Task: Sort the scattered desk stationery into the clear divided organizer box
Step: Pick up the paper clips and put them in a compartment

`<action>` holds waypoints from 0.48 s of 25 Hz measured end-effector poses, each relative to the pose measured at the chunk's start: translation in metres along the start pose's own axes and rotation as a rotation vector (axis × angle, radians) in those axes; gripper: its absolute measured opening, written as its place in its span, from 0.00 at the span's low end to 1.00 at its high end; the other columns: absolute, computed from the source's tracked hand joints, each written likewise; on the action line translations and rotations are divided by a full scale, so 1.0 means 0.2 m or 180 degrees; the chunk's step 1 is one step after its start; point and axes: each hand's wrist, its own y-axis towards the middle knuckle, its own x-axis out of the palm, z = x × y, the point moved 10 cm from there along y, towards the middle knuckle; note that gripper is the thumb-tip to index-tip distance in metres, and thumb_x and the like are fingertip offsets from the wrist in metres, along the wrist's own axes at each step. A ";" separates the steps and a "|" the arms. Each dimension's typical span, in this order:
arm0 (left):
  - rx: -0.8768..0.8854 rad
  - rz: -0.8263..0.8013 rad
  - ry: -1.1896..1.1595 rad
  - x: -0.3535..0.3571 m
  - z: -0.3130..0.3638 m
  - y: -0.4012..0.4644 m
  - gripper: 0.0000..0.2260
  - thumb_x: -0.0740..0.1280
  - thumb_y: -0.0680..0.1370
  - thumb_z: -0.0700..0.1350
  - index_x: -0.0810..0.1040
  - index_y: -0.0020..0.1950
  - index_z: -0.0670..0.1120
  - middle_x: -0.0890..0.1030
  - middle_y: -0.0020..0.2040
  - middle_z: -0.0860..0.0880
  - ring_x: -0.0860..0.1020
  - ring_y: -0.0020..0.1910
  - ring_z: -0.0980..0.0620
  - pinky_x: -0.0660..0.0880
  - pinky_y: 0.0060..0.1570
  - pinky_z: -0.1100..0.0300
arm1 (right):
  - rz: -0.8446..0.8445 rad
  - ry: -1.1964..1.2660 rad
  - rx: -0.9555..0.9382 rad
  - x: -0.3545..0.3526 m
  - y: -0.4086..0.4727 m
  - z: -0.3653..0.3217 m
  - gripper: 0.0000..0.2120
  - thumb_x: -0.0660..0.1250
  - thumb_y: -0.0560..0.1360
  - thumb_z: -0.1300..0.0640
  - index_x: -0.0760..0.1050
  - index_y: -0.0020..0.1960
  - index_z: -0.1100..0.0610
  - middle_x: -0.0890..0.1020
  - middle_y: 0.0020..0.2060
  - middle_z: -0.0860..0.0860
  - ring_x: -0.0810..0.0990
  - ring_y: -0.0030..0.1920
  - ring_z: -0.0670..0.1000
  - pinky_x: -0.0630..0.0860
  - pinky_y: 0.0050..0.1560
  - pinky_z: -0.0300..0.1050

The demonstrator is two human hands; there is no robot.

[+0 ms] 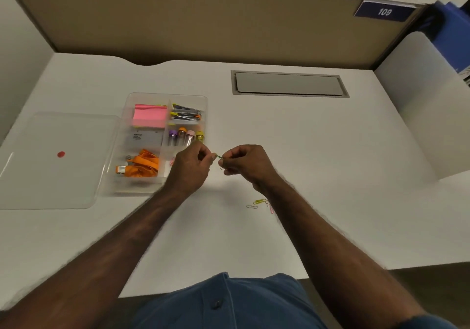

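The clear divided organizer box stands left of centre on the white desk. It holds pink sticky notes, binder clips, small capped vials, a grey card and an orange lanyard. Just right of the box, my left hand and my right hand meet above the desk and pinch linked green paper clips between their fingertips. Several loose coloured paper clips lie on the desk below my right wrist.
The box's clear lid, marked with a red dot, lies flat to the left of the box. A grey cable hatch is set into the desk at the back. Partition walls enclose the desk on three sides.
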 end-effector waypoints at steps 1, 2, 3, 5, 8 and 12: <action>-0.0012 0.0047 0.0068 -0.06 -0.03 0.01 0.06 0.69 0.81 0.46 0.77 0.49 0.45 0.82 0.41 0.47 0.81 0.40 0.49 0.78 0.37 0.58 | -0.0041 -0.0064 -0.0022 0.06 0.03 -0.03 0.07 0.81 0.70 0.64 0.86 0.45 0.65 0.88 0.39 0.60 0.87 0.37 0.56 0.87 0.48 0.53; -0.0019 0.0104 0.0150 -0.12 -0.06 0.03 0.06 0.70 0.81 0.46 0.77 0.49 0.44 0.81 0.41 0.47 0.80 0.39 0.50 0.75 0.36 0.61 | -0.0086 -0.0129 -0.0044 0.12 0.06 -0.05 0.07 0.81 0.70 0.64 0.86 0.45 0.66 0.87 0.40 0.60 0.87 0.37 0.56 0.87 0.47 0.53; -0.0021 0.0163 0.0229 -0.17 -0.08 0.04 0.05 0.70 0.80 0.45 0.77 0.48 0.44 0.81 0.41 0.48 0.79 0.39 0.50 0.73 0.35 0.63 | -0.0124 -0.0194 -0.0061 0.17 0.08 -0.08 0.06 0.80 0.71 0.65 0.86 0.45 0.66 0.87 0.40 0.61 0.87 0.37 0.56 0.87 0.47 0.53; -0.0057 0.0249 0.0332 -0.25 -0.13 0.05 0.05 0.71 0.80 0.44 0.78 0.49 0.44 0.80 0.41 0.49 0.78 0.39 0.51 0.70 0.35 0.65 | -0.0189 -0.0371 -0.0083 0.26 0.11 -0.11 0.05 0.80 0.72 0.66 0.86 0.46 0.65 0.88 0.41 0.61 0.88 0.38 0.58 0.87 0.46 0.52; -0.0034 0.0260 0.0408 -0.30 -0.18 0.07 0.04 0.70 0.80 0.44 0.79 0.50 0.43 0.79 0.42 0.49 0.78 0.41 0.51 0.71 0.37 0.65 | -0.0297 -0.0678 -0.0112 0.36 0.15 -0.14 0.05 0.78 0.73 0.66 0.86 0.49 0.64 0.88 0.42 0.60 0.89 0.41 0.58 0.87 0.48 0.51; 0.0047 0.0237 0.0606 -0.29 -0.21 0.08 0.06 0.67 0.82 0.43 0.81 0.53 0.41 0.83 0.47 0.44 0.81 0.45 0.46 0.73 0.44 0.59 | -0.0344 -0.0880 -0.0194 0.39 0.15 -0.17 0.05 0.76 0.75 0.66 0.87 0.51 0.62 0.88 0.43 0.58 0.89 0.41 0.56 0.87 0.50 0.52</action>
